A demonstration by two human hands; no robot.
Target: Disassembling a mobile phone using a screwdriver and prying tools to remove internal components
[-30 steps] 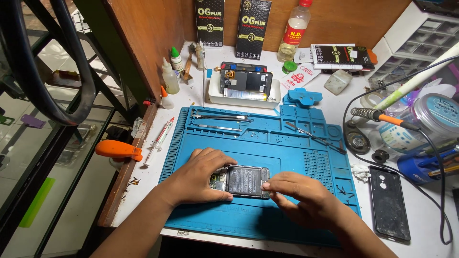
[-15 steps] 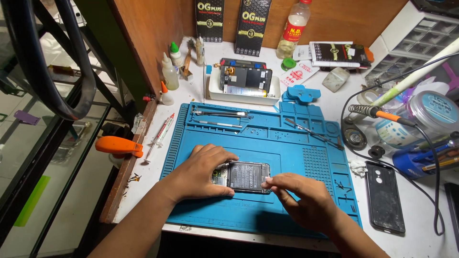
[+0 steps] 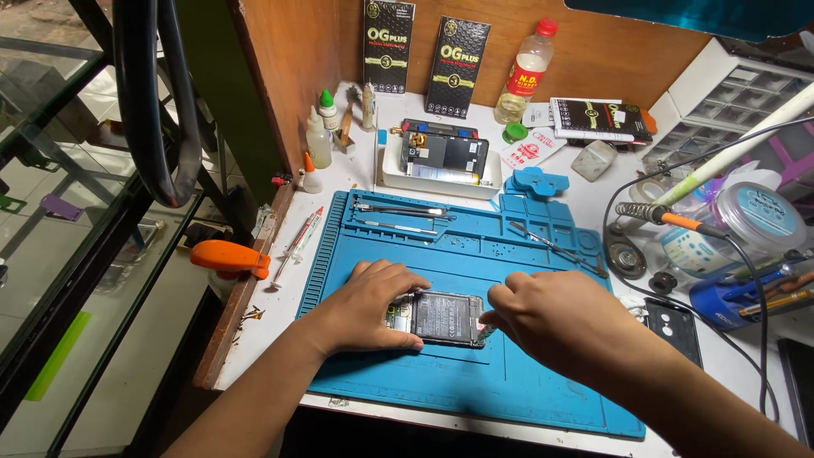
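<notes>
- my left hand [image 3: 366, 307] is lying flat, fingers spread, pressing on the left end of the opened phone [image 3: 443, 319], which is resting back-up near the middle of the blue repair mat [image 3: 475, 254] on the worktop [image 3: 593, 195].
- my right hand [image 3: 551, 318] is curling closed at the phone's right edge, its fingertips pinching something small there; what it is gripping is too small to tell.
- the phone's dark battery is showing between the two hands.
- metal tweezers [image 3: 398, 209] are lying in the mat's upper trays, well apart from the hands.
- a white tray [image 3: 437, 174] holding another dismantled phone is sitting just beyond the mat.
- a black back cover [image 3: 674, 329] is lying to the right of the mat.
- a soldering iron [image 3: 670, 218] is resting near the right side of the worktop.
</notes>
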